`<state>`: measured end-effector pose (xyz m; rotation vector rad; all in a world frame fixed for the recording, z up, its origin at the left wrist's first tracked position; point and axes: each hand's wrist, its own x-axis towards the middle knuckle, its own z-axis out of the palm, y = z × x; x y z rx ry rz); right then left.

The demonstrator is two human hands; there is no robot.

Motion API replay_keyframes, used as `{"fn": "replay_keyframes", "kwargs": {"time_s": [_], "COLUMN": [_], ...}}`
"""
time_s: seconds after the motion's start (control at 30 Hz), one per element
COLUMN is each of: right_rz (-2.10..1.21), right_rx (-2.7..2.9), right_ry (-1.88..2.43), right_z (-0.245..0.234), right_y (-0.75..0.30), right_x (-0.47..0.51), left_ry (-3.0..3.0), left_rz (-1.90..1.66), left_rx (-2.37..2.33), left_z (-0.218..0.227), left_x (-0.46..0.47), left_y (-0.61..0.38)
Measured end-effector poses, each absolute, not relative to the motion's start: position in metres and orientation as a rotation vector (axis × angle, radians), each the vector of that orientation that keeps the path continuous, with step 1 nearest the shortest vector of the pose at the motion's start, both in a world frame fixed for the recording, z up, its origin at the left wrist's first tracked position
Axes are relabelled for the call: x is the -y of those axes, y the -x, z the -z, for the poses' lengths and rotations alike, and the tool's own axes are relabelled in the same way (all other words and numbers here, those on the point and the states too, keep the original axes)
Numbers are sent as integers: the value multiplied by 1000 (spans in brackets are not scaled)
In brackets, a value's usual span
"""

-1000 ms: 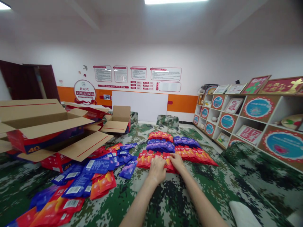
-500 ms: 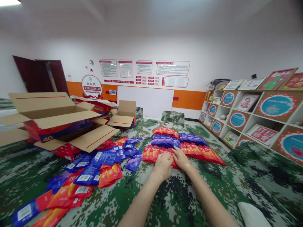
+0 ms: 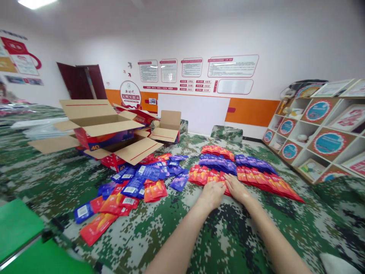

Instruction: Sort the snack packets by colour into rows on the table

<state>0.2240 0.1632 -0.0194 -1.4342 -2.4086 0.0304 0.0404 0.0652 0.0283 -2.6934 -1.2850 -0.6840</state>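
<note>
My left hand (image 3: 213,194) is closed at the near end of a row of red and orange packets (image 3: 196,175), its fingers bent over a red packet (image 3: 222,177). My right hand (image 3: 237,188) lies close beside it, fingers stretched out flat along the row's right end. Behind this row are overlapping purple packets (image 3: 218,163), then another red row (image 3: 218,151) farther back. To the right lie a red row (image 3: 268,182) and a purple row (image 3: 255,163). My fingers partly hide the packets beneath them.
A loose heap of blue packets (image 3: 148,172) and red packets (image 3: 115,201) spreads to the left. Behind it stand open cardboard boxes (image 3: 105,133) with raised flaps. Green chairs (image 3: 19,220) are at the lower left. Shelves (image 3: 313,129) stand right of the camouflage-covered table (image 3: 171,224).
The view has turned left, shifting the scene rightward and bringing green chairs into sight. Both hands remain at the same red row; the right hand's fingers now lie flatter and straighter.
</note>
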Motion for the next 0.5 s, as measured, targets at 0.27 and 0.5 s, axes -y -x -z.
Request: {"fn": "replay_keyframes", "kwargs": {"time_s": [0.27,0.5], "right_rz": [-59,-357], "right_rx": [2344,2183], "right_ry": [1389,1064], "right_z": [-16,-60], "right_y": [-204,-82], "right_x": [-159,-78], "left_ry": [2607,2401], "left_rz": [738,770], "left_rx": [1287,1638], "left_z": [-56,-83], "left_x": [-52,8], "left_y": [-20,92]}}
